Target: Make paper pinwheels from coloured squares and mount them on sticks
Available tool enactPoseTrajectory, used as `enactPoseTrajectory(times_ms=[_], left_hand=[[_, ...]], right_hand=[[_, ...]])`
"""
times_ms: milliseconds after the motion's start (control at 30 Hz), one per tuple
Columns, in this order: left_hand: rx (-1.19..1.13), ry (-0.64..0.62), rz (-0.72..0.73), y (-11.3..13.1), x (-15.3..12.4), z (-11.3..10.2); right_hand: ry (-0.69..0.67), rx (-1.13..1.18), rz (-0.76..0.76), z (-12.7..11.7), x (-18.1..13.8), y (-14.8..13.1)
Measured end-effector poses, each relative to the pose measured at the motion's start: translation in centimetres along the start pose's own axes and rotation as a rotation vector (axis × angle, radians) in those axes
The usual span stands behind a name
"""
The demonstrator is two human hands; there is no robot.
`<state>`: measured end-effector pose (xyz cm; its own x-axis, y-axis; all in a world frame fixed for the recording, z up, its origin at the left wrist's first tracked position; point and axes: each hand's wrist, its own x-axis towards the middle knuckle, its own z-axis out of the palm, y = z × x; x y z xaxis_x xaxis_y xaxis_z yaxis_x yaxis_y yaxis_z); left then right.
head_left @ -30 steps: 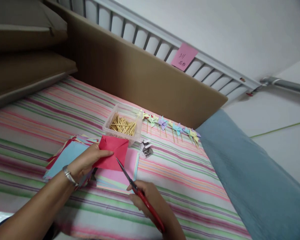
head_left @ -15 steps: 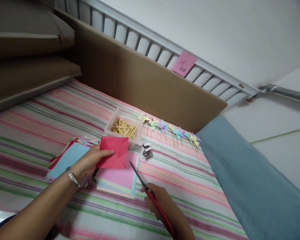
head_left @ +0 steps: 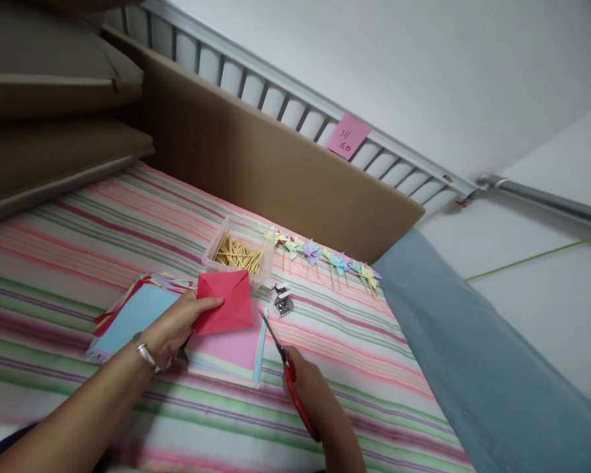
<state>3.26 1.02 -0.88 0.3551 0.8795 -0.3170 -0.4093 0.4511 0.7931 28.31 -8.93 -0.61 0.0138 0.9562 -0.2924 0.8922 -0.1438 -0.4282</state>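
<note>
My left hand pinches a square red sheet of paper by its left edge, thumb on top. Cut or crease lines run in from the sheet's corners. My right hand is wrapped round the red handles of a pair of scissors. Their dark blades look closed and point up and left, with the tip a little right of the red sheet. Under the red sheet lies a stack of pink and pale coloured paper. A second pile, topped by blue paper, is left of my left hand.
Beyond the red sheet stands a clear plastic box of thin wooden sticks. A small open box of metal pins is beside it. Several paper pinwheels lie along a cardboard panel. More cardboard is at the left.
The scissors have turned so that their red handle loops show, with my right hand round them. The red sheet has tilted slightly. The view has shifted a little to the right.
</note>
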Motion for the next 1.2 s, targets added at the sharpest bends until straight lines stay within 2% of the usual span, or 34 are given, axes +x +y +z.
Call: enactPoseTrajectory(times_ms=[300,367,467,567,667,800,967,1200], left_hand=[[-0.048,-0.028,0.068,-0.5,0.4,-0.4],[-0.049,-0.050,0.071,-0.6,0.4,-0.3],[-0.047,-0.075,0.084,-0.6,0.4,0.0],[-0.027,-0.108,0.071,-1.0,0.4,0.4],[0.000,-0.140,0.059,-1.6,0.5,0.7],[0.007,-0.162,-0.004,-2.3,0.9,1.0],[0.024,-0.172,-0.079,-2.2,1.5,1.1],[-0.005,-0.169,-0.100,-1.7,1.4,1.2]], right_hand=[[0.293,-0.084,0.055,1.5,-0.6,4.4],[0.377,-0.026,0.073,1.0,-0.8,4.0],[0.444,0.306,0.087,0.0,-0.4,1.2],[0.293,0.763,0.027,-0.2,1.4,-3.0],[0.175,1.066,-0.033,1.0,3.8,-6.4],[0.132,1.415,-0.088,3.1,6.0,-7.9],[0.127,1.575,-0.043,3.7,6.5,-6.9],[0.172,1.548,-0.012,3.6,6.5,-5.9]])
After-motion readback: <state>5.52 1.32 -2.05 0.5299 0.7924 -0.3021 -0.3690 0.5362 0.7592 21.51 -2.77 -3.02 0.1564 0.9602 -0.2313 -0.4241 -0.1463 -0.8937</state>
